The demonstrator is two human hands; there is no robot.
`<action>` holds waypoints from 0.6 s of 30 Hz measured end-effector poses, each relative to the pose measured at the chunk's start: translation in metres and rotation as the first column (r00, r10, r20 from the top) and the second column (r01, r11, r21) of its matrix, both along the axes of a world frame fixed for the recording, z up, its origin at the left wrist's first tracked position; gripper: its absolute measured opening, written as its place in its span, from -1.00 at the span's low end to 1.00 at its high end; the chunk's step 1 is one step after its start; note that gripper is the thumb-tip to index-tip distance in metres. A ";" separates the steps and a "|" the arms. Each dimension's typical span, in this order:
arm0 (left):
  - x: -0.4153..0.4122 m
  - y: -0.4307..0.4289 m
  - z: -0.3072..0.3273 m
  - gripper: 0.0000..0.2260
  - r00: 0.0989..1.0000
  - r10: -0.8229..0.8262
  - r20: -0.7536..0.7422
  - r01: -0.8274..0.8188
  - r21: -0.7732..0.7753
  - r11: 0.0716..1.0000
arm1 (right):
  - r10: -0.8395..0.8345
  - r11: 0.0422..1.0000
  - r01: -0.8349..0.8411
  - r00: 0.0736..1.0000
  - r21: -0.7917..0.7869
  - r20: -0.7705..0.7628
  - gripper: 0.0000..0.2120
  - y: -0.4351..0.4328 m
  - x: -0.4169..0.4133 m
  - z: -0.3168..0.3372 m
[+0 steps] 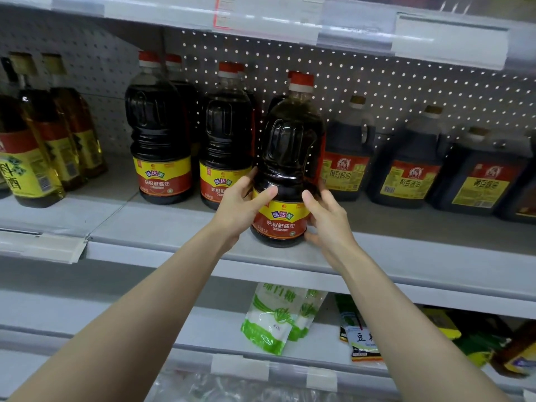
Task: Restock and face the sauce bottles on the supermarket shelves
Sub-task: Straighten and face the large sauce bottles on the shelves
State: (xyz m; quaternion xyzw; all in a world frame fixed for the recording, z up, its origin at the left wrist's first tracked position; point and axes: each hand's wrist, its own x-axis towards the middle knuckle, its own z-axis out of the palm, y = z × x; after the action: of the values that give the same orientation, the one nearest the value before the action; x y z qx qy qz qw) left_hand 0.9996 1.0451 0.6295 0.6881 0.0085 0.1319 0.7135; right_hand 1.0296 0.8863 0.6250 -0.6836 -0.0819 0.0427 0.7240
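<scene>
A large dark soy sauce bottle (285, 169) with a red cap and a yellow-and-red label stands near the front edge of the grey shelf (179, 236), label facing me. My left hand (242, 204) grips its left side, thumb across the top of the label. My right hand (326, 221) cups its right side with fingers curled round it. Two more rows of the same bottle (159, 132) (224, 140) stand to the left, further back, and another one is partly hidden behind the held bottle.
Square dark soy jugs (346, 161) (406, 169) (478, 181) line the shelf to the right. Yellow cooking wine bottles (32, 158) stand at the left. A perforated panel backs the shelf. Green-and-white bags (269, 317) and other packets (359, 340) lie on the lower shelf.
</scene>
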 end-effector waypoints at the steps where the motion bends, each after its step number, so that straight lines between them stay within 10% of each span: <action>1: 0.003 0.000 0.000 -0.47 1.000 0.002 0.000 -0.002 -0.006 1.000 | -0.003 1.000 0.003 1.000 0.003 -0.009 -0.50 0.000 0.003 0.000; 18: 0.053 0.005 -0.002 -0.42 0.999 0.025 -0.036 -0.025 -0.013 1.000 | -0.036 0.994 0.046 0.994 0.097 -0.103 -0.49 0.011 0.055 -0.005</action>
State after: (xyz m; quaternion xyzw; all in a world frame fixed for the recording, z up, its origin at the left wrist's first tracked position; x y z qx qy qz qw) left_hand 1.0531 1.0496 0.6271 0.6852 0.0309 0.1283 0.7163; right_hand 1.0847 0.8972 0.6195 -0.6455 -0.0333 0.0581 0.7608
